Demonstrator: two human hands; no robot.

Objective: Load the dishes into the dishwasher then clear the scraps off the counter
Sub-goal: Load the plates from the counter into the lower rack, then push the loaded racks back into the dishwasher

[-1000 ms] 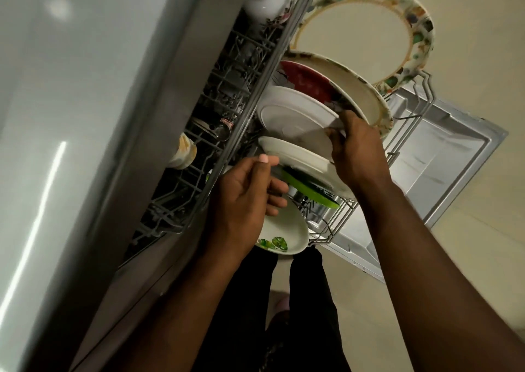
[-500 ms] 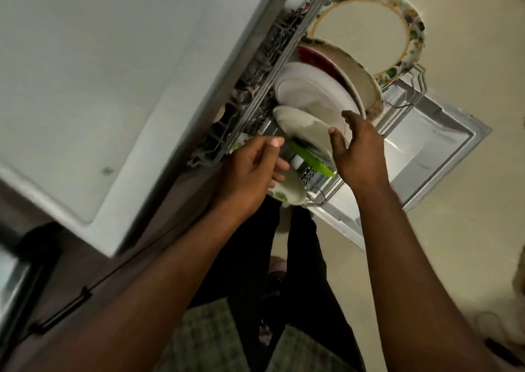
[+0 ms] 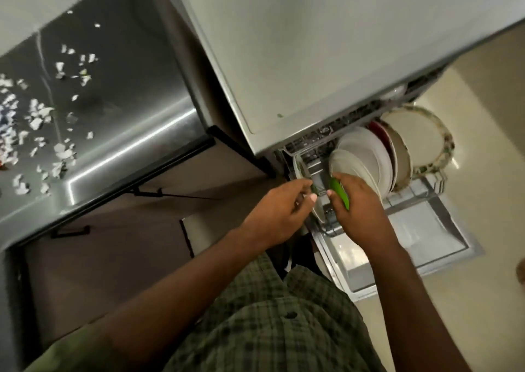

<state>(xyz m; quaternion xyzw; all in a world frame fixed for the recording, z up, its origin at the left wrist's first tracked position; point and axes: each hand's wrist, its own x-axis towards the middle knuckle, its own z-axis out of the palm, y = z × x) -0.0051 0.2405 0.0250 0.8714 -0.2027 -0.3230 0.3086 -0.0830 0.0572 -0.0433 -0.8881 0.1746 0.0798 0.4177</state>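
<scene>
right hand (image 3: pixel 359 209) pinches flat green plastic plate (image 3: pixel 339 191) upright for rack (image 3: pixel 329 226) front corner | left hand (image 3: pixel 279 215) steadies small white bowl (image 3: pixel 317 214), fingers curled

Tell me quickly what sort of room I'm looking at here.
Most likely a home kitchen. An open dishwasher has its rack pulled out, with plates standing on edge. Beside it, a steel counter is strewn with white scraps. Both hands work at the rack.
</scene>
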